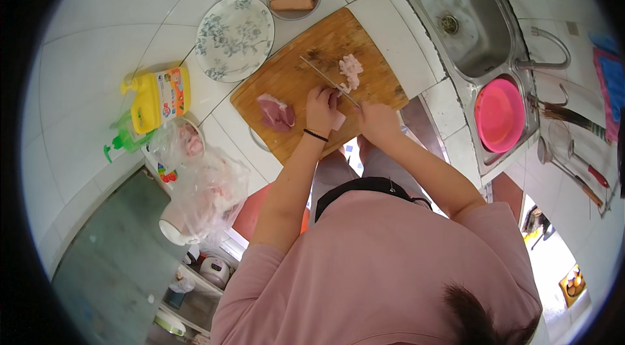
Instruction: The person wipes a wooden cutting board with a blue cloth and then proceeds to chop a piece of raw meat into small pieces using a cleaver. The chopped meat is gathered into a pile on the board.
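Observation:
My right hand (pixel 380 123) grips the handle of a kitchen knife (pixel 324 76), seen nearly edge-on over a wooden cutting board (pixel 288 66). Curled fingers of my left hand (pixel 321 108) press a piece of pale meat (pixel 338 121) against the board, close beside the blade. A black band circles that wrist. On the far side of the blade lies a small heap of diced pale meat (pixel 350 70). A larger chunk of red raw meat (pixel 276 113) rests on the board to the left of my left hand. The blade's lower edge is hidden from this angle.
Beyond the board stand a floral plate (pixel 235 38) and a bowl (pixel 294 14) of sausages. To the left are a yellow pump jug (pixel 161 98) and plastic bags (pixel 215 193) with meat. A steel sink (pixel 498 47) with a pink basin (pixel 499 115) is on the right.

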The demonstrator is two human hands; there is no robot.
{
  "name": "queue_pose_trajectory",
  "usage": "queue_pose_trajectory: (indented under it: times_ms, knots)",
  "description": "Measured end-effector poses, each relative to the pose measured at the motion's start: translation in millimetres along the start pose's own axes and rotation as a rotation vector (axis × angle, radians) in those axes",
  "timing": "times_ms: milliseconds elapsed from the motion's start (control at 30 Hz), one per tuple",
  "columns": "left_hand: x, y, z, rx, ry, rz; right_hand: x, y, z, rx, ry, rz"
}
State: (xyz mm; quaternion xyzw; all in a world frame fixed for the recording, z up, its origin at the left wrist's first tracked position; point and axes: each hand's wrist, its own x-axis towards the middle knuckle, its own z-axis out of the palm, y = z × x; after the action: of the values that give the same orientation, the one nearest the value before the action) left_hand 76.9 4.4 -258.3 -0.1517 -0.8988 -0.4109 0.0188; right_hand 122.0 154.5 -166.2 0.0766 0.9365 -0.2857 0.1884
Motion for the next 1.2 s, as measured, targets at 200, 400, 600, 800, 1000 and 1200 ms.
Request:
queue_pose_trajectory:
  times_ms: [200,400,600,800,1000,1200]
  knots:
    - [3,3,0,0.072,-0.05,-0.016,-15,7,-3,0.001,-0.074,0.113]
    - [1,-3,2,0.034,-0.093,0.002,14,-7,4,-0.041,-0.133,0.092]
    - [5,1,-4,-0.024,-0.084,0.006,38,5,6,0.033,-0.009,0.068]
    - [-3,0,-7,-0.103,0.027,-0.05,23,2,-9,0.021,-0.007,0.037]
    - [-6,-3,-5,-0.042,-0.006,-0.077,12,-3,2,0.002,-0.044,0.016]
    - [-3,-2,-4,0.045,-0.053,-0.018,8,-8,4,-0.031,-0.07,0.029]
